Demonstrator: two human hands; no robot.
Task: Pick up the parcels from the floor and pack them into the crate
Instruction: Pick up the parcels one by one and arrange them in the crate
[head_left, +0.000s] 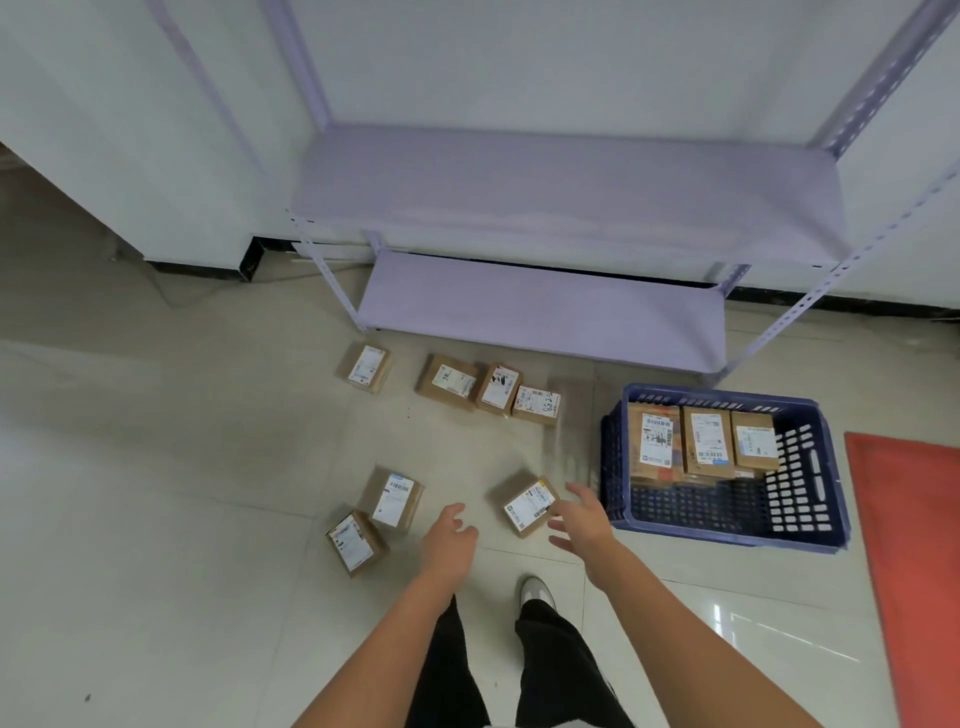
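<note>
1. The crate (800, 530) is sitting at the right of the frame on the floor (156, 467), with three parcels standing in a row along its far wall and its near part showing bare mesh. The risk I judge largest: a parcel dropped in loosely is likely to be tipping that upright row over.
2. Seven parcels are lying on the floor: a row of three (488, 387) at mid-frame, a lone one (365, 368) to their left, a pair (371, 519) at lower left, and the nearest parcel (524, 503) at lower centre.
3. The nearest parcel is lying skewed between both hands; a one-sided grab could be sliding it across the glossy tile rather than lifting it.
4. The right hand (584, 519) is reaching forward, fingers (576, 491) spread and holding nothing, seemingly just beside that parcel's right edge; actual touch I cannot tell.
5. The left hand (449, 535) is extending at lower centre, fingers loosely curled and empty, apart from the parcel's left side.
6. A shoe (535, 592) is standing close behind; stepping forward risks kicking the parcel.
</note>
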